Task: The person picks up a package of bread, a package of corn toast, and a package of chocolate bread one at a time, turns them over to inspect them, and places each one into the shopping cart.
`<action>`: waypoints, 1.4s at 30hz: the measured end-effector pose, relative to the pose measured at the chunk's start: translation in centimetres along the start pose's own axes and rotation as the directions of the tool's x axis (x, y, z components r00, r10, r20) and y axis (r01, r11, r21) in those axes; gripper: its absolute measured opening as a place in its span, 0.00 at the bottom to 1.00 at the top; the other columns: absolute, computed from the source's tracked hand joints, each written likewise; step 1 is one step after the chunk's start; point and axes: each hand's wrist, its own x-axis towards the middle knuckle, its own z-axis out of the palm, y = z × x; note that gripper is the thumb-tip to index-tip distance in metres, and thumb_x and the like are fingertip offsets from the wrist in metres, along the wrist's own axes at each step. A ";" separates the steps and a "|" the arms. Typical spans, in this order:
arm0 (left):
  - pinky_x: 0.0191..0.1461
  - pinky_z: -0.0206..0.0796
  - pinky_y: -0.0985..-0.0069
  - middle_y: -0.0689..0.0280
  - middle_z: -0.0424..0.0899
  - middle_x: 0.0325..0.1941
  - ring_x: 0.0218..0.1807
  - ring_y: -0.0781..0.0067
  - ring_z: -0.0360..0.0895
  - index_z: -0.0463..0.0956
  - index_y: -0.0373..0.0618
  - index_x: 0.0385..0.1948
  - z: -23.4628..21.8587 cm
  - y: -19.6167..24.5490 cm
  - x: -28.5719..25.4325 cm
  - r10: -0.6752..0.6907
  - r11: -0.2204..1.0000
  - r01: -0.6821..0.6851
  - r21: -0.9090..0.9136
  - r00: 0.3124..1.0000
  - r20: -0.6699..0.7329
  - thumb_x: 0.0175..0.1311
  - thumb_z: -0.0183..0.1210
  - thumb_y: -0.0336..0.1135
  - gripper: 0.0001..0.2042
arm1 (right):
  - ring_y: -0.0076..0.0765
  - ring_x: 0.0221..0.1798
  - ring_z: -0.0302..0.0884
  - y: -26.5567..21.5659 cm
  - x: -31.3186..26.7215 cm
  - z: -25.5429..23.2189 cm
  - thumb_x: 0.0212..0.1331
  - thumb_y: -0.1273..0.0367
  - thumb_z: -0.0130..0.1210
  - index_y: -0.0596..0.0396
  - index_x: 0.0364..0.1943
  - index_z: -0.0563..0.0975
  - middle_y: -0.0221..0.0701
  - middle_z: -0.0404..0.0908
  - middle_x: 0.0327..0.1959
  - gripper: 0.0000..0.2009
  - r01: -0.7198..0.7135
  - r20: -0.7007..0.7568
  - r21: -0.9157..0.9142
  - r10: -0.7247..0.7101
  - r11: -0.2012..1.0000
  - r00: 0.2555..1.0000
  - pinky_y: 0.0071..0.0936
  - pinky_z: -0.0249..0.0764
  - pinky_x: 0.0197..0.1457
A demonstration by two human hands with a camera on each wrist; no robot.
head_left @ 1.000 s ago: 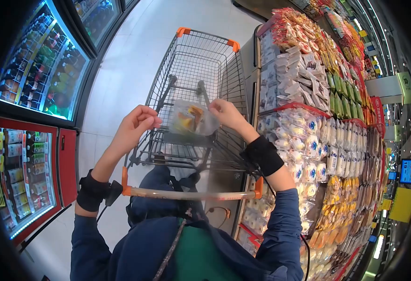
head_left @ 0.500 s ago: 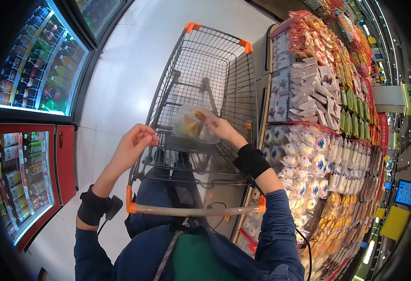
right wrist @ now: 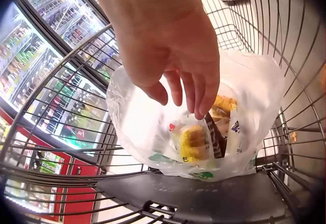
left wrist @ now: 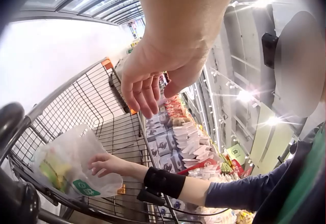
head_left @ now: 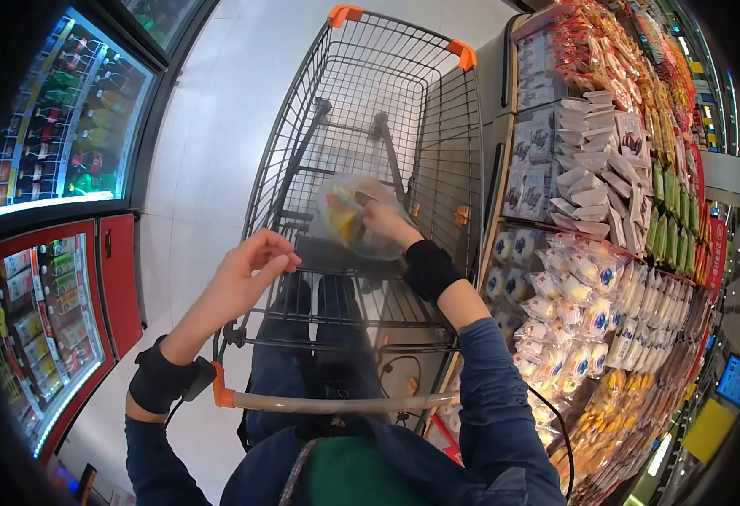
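Note:
A translucent white plastic bag point(right wrist: 265, 84) stands with its mouth open in the shopping cart, on a dark grey panel point(right wrist: 198, 196). Inside it, in the right wrist view, lie a yellow packaged bread point(right wrist: 194, 143), a dark brown wrapper point(right wrist: 218, 135) and another yellow-orange packet point(right wrist: 224, 103). My right hand point(right wrist: 186, 61) reaches down into the bag's mouth, fingers extended and slightly bent over the packets, holding nothing visible. My left hand point(head_left: 258, 266) hovers empty over the cart's left side, its fingers loosely curled and thumb apart from them.
The wire cart's handle point(head_left: 336, 405) crosses in front of my body. Along the right, a shelf holds many bagged snacks point(head_left: 589, 304) and white packets point(head_left: 597, 169). Glass-door drink coolers point(head_left: 75, 118) line the left, beyond a strip of pale floor point(head_left: 201, 143).
My right hand has gone from the bag's right edge to over and into its mouth. My left hand stays loosely curled beside it. The cart and shelf have shifted slightly in the head view.

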 end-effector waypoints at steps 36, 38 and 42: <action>0.49 0.64 0.78 0.64 0.80 0.37 0.42 0.77 0.76 0.70 0.39 0.39 -0.1 -1.4 0.8 -0.050 0.989 0.055 0.141 0.998 -0.036 0.64 0.50 0.30 0.06 | 0.46 0.47 0.77 0.1 5.3 3.6 0.57 0.58 0.47 0.60 0.47 0.75 0.48 0.78 0.43 0.21 -0.203 0.023 -0.240 0.214 0.949 0.976 0.38 0.70 0.50; 0.52 0.63 0.76 0.64 0.79 0.37 0.43 0.76 0.75 0.70 0.40 0.39 0.1 -1.0 0.8 -0.058 0.986 0.060 0.153 0.998 -0.016 0.65 0.49 0.32 0.07 | 0.47 0.45 0.77 -0.1 5.3 4.0 0.56 0.60 0.48 0.62 0.43 0.76 0.49 0.79 0.40 0.19 -0.190 -0.008 -0.183 0.191 0.965 0.981 0.39 0.71 0.47; 0.53 0.63 0.75 0.64 0.79 0.37 0.44 0.76 0.75 0.70 0.41 0.40 0.6 0.1 0.7 -0.039 0.981 0.037 0.189 0.999 0.007 0.65 0.49 0.33 0.07 | 0.51 0.41 0.77 0.5 4.5 3.3 0.53 0.65 0.49 0.63 0.37 0.77 0.49 0.79 0.36 0.15 -0.030 0.060 -0.166 0.040 0.986 0.997 0.40 0.71 0.44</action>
